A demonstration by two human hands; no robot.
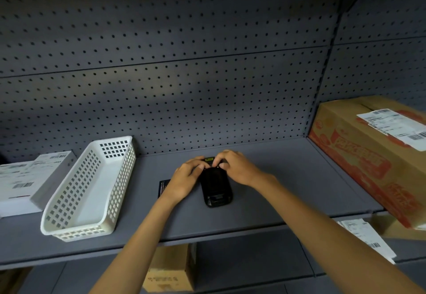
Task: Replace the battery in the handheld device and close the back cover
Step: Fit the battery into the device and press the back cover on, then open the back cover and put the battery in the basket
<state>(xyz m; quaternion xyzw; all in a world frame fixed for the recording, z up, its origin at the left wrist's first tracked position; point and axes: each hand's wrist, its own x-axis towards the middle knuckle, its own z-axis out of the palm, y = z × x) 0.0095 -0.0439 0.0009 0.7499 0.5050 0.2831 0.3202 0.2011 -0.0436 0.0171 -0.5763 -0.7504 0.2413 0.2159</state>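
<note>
A black handheld device (216, 187) lies flat on the grey shelf (276, 185), its long axis pointing away from me. A yellow label shows at its far end between my fingers. My left hand (186, 178) grips the device's far left side, fingertips on its top end. My right hand (237, 167) holds the far right side, fingers curled over the same end. A flat black rectangular piece (164, 186), perhaps a battery or cover, lies on the shelf under my left wrist, mostly hidden.
A white perforated plastic basket (76, 201) sits left of the device. White labelled boxes (20, 183) lie at the far left. A large cardboard box (378, 162) fills the right side. A pegboard wall (184, 74) backs the shelf. More boxes sit on the shelf below.
</note>
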